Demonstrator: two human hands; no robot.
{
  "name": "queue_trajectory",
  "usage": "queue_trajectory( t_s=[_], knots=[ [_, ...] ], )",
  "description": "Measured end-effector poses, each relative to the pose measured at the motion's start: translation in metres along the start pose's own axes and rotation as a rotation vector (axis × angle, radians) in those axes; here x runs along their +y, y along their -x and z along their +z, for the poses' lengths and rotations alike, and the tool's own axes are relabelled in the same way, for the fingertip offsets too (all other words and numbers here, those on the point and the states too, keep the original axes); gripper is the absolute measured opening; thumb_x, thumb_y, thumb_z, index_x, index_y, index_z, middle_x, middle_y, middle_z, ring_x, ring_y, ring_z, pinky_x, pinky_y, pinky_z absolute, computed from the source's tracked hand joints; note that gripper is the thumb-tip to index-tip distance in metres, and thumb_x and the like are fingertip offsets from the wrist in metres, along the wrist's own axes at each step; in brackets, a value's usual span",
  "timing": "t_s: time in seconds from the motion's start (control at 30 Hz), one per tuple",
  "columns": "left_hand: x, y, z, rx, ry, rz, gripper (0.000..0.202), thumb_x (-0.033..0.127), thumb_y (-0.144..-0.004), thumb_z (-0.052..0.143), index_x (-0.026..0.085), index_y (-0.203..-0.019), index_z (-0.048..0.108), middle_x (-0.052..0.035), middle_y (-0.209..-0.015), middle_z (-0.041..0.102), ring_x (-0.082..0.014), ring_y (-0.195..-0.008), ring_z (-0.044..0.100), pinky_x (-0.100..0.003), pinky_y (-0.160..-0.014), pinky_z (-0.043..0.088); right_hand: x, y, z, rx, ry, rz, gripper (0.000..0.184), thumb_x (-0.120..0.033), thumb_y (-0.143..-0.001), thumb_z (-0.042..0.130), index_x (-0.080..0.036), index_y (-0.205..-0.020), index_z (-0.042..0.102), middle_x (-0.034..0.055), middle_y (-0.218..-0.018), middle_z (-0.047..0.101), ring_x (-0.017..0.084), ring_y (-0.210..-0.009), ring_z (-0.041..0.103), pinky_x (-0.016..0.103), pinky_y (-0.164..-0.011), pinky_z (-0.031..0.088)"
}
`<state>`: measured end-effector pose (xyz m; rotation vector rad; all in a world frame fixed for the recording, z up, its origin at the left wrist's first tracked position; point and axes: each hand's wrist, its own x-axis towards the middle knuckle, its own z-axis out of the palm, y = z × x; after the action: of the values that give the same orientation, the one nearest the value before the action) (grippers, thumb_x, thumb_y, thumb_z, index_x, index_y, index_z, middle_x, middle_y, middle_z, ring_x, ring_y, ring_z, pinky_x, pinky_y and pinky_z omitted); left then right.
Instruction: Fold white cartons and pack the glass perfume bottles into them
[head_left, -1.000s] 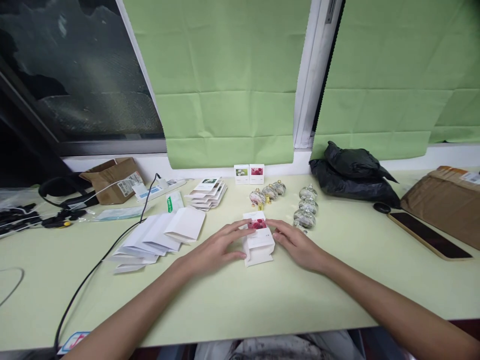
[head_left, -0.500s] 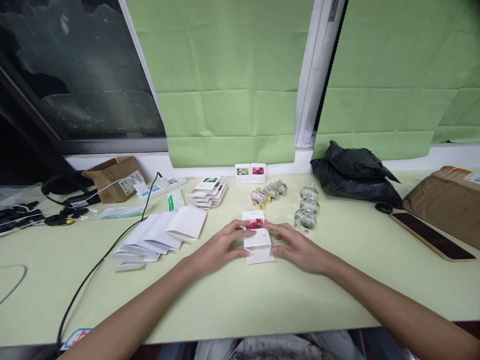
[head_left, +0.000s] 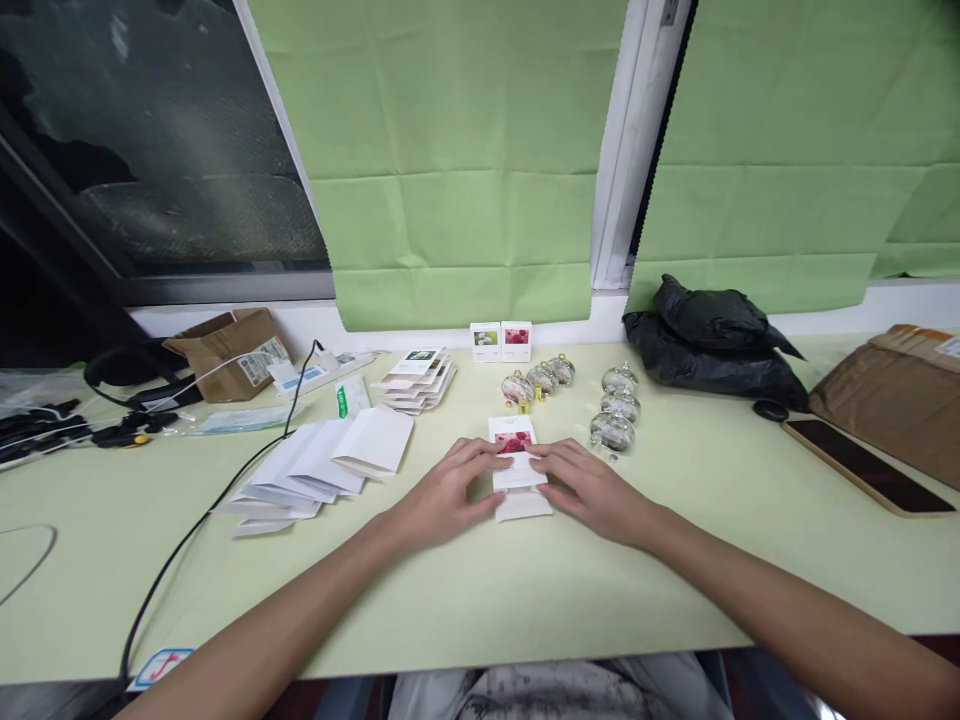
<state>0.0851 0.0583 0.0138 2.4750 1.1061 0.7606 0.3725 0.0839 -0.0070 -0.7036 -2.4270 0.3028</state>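
Your left hand (head_left: 442, 492) and right hand (head_left: 592, 490) rest on a flat carton (head_left: 514, 442) on the table (head_left: 480, 600). Your fingers lie extended, clasping nothing.

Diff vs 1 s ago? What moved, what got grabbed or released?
Both hands closed inward: the left hand and right hand went from flanking the small white box to lying on top of it, fingertips nearly meeting. The box looks pressed flatter. Nothing was picked up or released. The glass ornaments, fanned white cartons and phone stayed put.
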Motion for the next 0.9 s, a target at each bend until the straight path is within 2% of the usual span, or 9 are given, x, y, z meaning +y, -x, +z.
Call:
queue_trajectory(
  t_s=[0.1, 0.2, 0.37, 0.47, 0.57, 0.67, 0.8, 0.9],
  knots=[
    [-0.002, 0.000, 0.000, -0.012, 0.023, -0.006, 0.040, 0.031, -0.100, 0.068, 0.034, -0.140, 0.064, -0.0062, -0.145, 0.060, -0.0252, -0.140, 0.055, -0.046, -0.118, 0.049, 0.002, -0.001, 0.003, -0.011, 0.086, -0.068, 0.029, -0.026, -0.109, 0.053, -0.025, -0.138, 0.058, 0.0123, -0.142, 0.067, 0.031, -0.128, 0.061, 0.053, -0.104, 0.058],
    [-0.005, 0.001, -0.003, -0.040, 0.049, -0.017, 0.042, 0.034, -0.101, 0.069, 0.036, -0.142, 0.063, -0.0055, -0.150, 0.058, -0.0237, -0.142, 0.055, -0.045, -0.121, 0.047, 0.003, 0.000, 0.002, -0.030, 0.106, -0.060, 0.024, -0.027, -0.110, 0.051, -0.025, -0.133, 0.058, 0.0128, -0.140, 0.068, 0.030, -0.125, 0.063, 0.051, -0.100, 0.059],
    [0.001, 0.004, -0.014, -0.128, 0.056, -0.015, 0.061, 0.024, -0.097, 0.070, 0.037, -0.154, 0.052, -0.0042, -0.163, 0.048, -0.0254, -0.153, 0.046, -0.046, -0.128, 0.040, 0.000, 0.004, -0.009, -0.036, 0.050, -0.046, 0.026, -0.027, -0.110, 0.051, -0.025, -0.135, 0.057, 0.0135, -0.147, 0.063, 0.029, -0.133, 0.058, 0.050, -0.107, 0.055],
    [0.006, 0.006, -0.017, -0.139, 0.049, -0.005, 0.075, 0.020, -0.089, 0.075, 0.036, -0.157, 0.048, -0.0053, -0.168, 0.043, -0.0290, -0.156, 0.041, -0.049, -0.129, 0.039, -0.003, 0.006, -0.015, -0.075, 0.012, -0.062, 0.040, -0.038, -0.105, 0.063, -0.024, -0.141, 0.055, 0.0155, -0.146, 0.062, 0.032, -0.138, 0.054, 0.053, -0.110, 0.052],
    [0.007, 0.007, -0.015, -0.130, 0.034, 0.007, 0.085, 0.028, -0.082, 0.086, 0.037, -0.157, 0.048, -0.0068, -0.168, 0.042, -0.0327, -0.157, 0.039, -0.054, -0.127, 0.041, -0.003, 0.006, -0.014, -0.090, -0.014, -0.052, 0.065, -0.054, -0.091, 0.079, -0.024, -0.142, 0.053, 0.0167, -0.147, 0.061, 0.036, -0.137, 0.053, 0.057, -0.110, 0.052],
    [0.006, 0.006, -0.011, -0.097, 0.033, 0.034, 0.089, 0.039, -0.078, 0.092, 0.038, -0.156, 0.049, -0.0093, -0.167, 0.044, -0.0352, -0.155, 0.040, -0.058, -0.124, 0.043, -0.004, 0.005, -0.011, -0.064, -0.032, -0.040, 0.051, -0.047, -0.095, 0.076, -0.026, -0.136, 0.054, 0.0153, -0.145, 0.063, 0.035, -0.139, 0.052, 0.058, -0.111, 0.052],
    [0.005, 0.004, -0.008, -0.019, 0.036, 0.080, 0.061, 0.040, -0.090, 0.082, 0.034, -0.145, 0.059, -0.0102, -0.160, 0.052, -0.0323, -0.156, 0.039, -0.058, -0.127, 0.040, -0.005, 0.005, -0.008, -0.038, -0.053, -0.051, 0.033, -0.035, -0.103, 0.066, -0.027, -0.133, 0.055, 0.0134, -0.146, 0.063, 0.031, -0.142, 0.052, 0.054, -0.112, 0.053],
    [0.005, 0.004, -0.008, -0.028, 0.058, 0.057, 0.049, 0.037, -0.097, 0.074, 0.033, -0.143, 0.059, -0.0090, -0.161, 0.051, -0.0286, -0.154, 0.045, -0.052, -0.127, 0.042, -0.005, 0.006, -0.008, -0.033, -0.016, -0.080, 0.021, -0.027, -0.107, 0.058, -0.028, -0.127, 0.059, 0.0124, -0.142, 0.065, 0.030, -0.141, 0.054, 0.052, -0.112, 0.053]
  ],
)
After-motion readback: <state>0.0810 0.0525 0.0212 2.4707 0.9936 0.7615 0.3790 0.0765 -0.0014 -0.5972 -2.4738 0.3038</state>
